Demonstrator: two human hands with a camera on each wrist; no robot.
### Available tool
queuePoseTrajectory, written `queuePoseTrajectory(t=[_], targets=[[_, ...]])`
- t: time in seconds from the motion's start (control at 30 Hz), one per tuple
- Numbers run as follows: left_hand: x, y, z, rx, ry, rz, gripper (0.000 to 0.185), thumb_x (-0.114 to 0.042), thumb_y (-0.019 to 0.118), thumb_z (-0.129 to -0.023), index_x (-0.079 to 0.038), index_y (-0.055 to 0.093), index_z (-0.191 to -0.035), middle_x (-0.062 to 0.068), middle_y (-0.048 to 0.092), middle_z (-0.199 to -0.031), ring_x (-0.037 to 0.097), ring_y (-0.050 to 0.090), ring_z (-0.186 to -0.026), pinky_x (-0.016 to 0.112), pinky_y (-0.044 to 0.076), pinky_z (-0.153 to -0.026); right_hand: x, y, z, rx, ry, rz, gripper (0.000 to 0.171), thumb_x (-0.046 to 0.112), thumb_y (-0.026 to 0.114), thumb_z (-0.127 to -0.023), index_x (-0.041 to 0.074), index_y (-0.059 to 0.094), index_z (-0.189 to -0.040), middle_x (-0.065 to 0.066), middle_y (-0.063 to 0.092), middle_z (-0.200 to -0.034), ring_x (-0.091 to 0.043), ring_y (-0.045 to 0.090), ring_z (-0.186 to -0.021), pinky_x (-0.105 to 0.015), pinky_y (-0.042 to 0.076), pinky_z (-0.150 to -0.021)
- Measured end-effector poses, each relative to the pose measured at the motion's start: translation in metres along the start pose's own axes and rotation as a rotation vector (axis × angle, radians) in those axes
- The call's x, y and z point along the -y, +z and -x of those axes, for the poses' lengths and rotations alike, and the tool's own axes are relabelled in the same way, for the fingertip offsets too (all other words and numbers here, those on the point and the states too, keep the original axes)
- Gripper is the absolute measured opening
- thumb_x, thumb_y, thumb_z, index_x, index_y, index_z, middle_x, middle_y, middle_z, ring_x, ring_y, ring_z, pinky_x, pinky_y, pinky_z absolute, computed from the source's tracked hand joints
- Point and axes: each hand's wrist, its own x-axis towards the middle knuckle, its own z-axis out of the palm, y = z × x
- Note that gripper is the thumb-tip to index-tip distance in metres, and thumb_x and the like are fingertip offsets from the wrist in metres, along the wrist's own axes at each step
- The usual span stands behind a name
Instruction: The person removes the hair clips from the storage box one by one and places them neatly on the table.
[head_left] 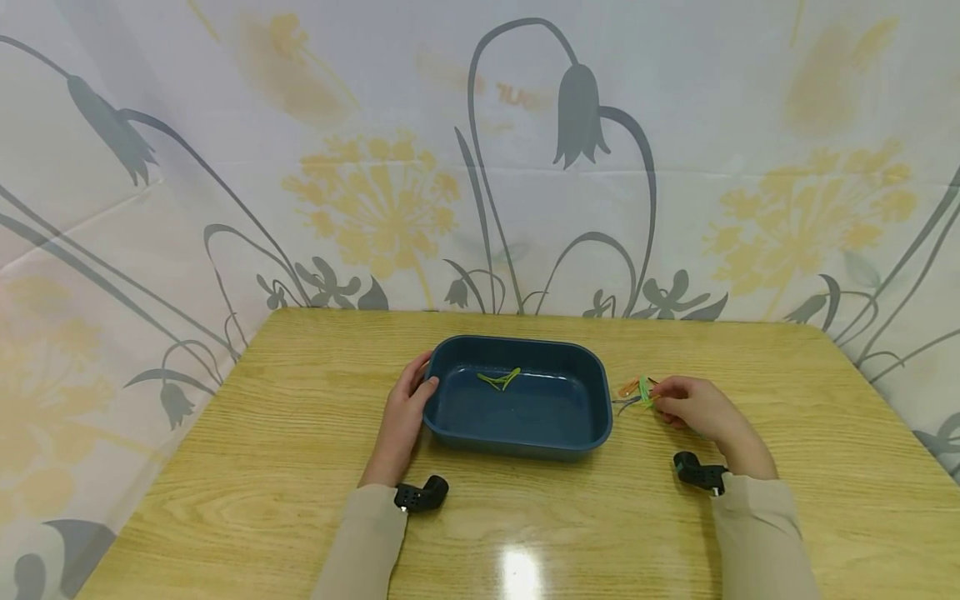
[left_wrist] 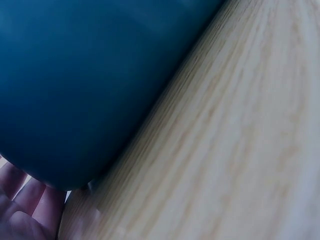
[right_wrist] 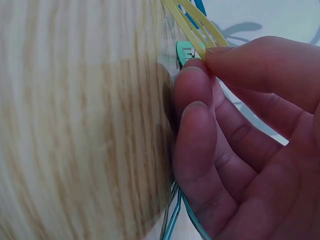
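A blue rectangular tray (head_left: pixel 517 446) sits on the table. My left hand (head_left: pixel 405 400) grips its left end, thumb over the rim; in the left wrist view the fingers (left_wrist: pixel 42 202) lie against the outer wall. Inside the tray lies a yellow-green hair clip (head_left: pixel 501 380), possibly more than one. Right of the tray, my right hand (head_left: pixel 693 408) is at a small pile of coloured hair clips (head_left: pixel 643 392). Between thumb and index finger it pinches a yellow hair clip (right_wrist: pixel 184 25). A green clip (right_wrist: pixel 185 51) shows behind the fingertips, and teal strands (right_wrist: pixel 174 215) stick out below the hand.
The wooden table (head_left: pixel 562 517) runs back to a flower-printed cloth (head_left: pixel 517 208). Each wrist carries a small black camera, the left one (head_left: pixel 422 495) near the tray's front and the right one (head_left: pixel 697 473) in front of the clips.
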Motion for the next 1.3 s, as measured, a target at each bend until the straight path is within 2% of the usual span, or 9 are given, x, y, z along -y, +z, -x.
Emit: queuePoseTrajectory(t=[0.53,0.77,1.07,1.3], targets=[[0.001,0.000,-0.001,-0.001,-0.001,-0.001,0.045,-0.016,0.048,-0.095,-0.013,0.040,-0.139,0.010,0.040,-0.142,0.023,0.035,-0.133,0.041,0.028,-0.108,0.006,0.000,0.002,-0.002,0.001,0.055,0.026,0.009,0.046,-0.092,-0.007,0.057,-0.110,-0.010,0.058,-0.086,-0.018,0.050,-0.070,-0.030,0.043,-0.061],[0.002,0.000,-0.002,0.001,0.002,0.001,0.045,-0.016,0.048,-0.095,-0.013,0.040,-0.139,0.010,0.040,-0.142,0.023,0.034,-0.133,0.042,0.027,-0.108,0.008,-0.001,0.003,-0.006,0.005,0.050,0.028,0.015,0.045,-0.095,-0.006,0.056,-0.110,-0.010,0.057,-0.086,-0.018,0.050,-0.071,-0.030,0.043,-0.061],[0.025,-0.003,-0.015,-0.009,0.011,0.015,0.042,-0.020,0.050,-0.095,-0.021,0.043,-0.137,0.003,0.042,-0.141,0.018,0.035,-0.132,0.041,0.027,-0.109,0.014,-0.004,0.004,-0.070,-0.012,0.081,0.038,0.029,0.045,-0.097,-0.003,0.056,-0.114,-0.010,0.058,-0.085,-0.019,0.052,-0.071,-0.030,0.044,-0.061],[0.026,-0.003,-0.015,-0.014,0.011,0.019,0.041,-0.020,0.050,-0.094,-0.022,0.045,-0.135,0.004,0.044,-0.139,0.018,0.037,-0.131,0.041,0.028,-0.108,0.024,-0.005,0.006,-0.076,-0.054,0.073,0.039,0.031,0.042,-0.098,-0.002,0.055,-0.115,-0.013,0.060,-0.095,-0.021,0.055,-0.077,-0.034,0.047,-0.067]])
